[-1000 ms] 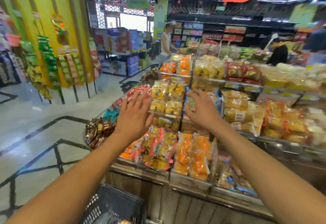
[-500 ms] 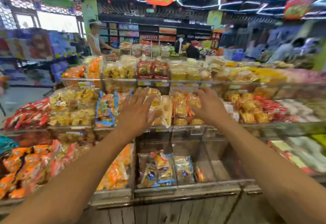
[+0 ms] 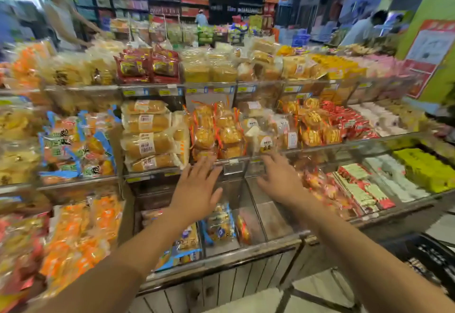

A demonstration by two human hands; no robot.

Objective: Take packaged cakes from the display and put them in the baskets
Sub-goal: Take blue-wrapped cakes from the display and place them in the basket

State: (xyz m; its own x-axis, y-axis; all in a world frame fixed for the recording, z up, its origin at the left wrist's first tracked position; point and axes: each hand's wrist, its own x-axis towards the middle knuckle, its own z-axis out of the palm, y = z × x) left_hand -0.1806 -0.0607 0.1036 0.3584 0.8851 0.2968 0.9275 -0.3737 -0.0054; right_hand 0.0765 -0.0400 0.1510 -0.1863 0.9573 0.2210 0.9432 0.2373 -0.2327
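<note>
A tiered display (image 3: 152, 173) of clear bins holds many packaged cakes and breads. Round cakes in orange-trimmed wrappers (image 3: 216, 130) fill the middle bin, with long bread loaves (image 3: 147, 138) to their left. My left hand (image 3: 197, 189) reaches out with fingers spread, just below the front lip of the orange-trimmed cakes' bin, holding nothing. My right hand (image 3: 278, 179) is stretched forward beside it, fingers straight and blurred, below the packs with round labels (image 3: 266, 140). A dark basket (image 3: 433, 261) shows at the lower right edge.
A nearly bare lower bin (image 3: 270, 216) lies under my hands, with a few blue-trimmed packs (image 3: 219, 224). Orange packs (image 3: 81, 234) crowd the lower left, red and yellow packs (image 3: 364, 187) the right. Other shoppers (image 3: 362, 29) stand behind the display. A green pillar (image 3: 435, 17) rises at right.
The view has swung right along the display. Both hands have dropped from the middle tier's packs to below its front edge, still holding nothing. The basket now shows at lower right.
</note>
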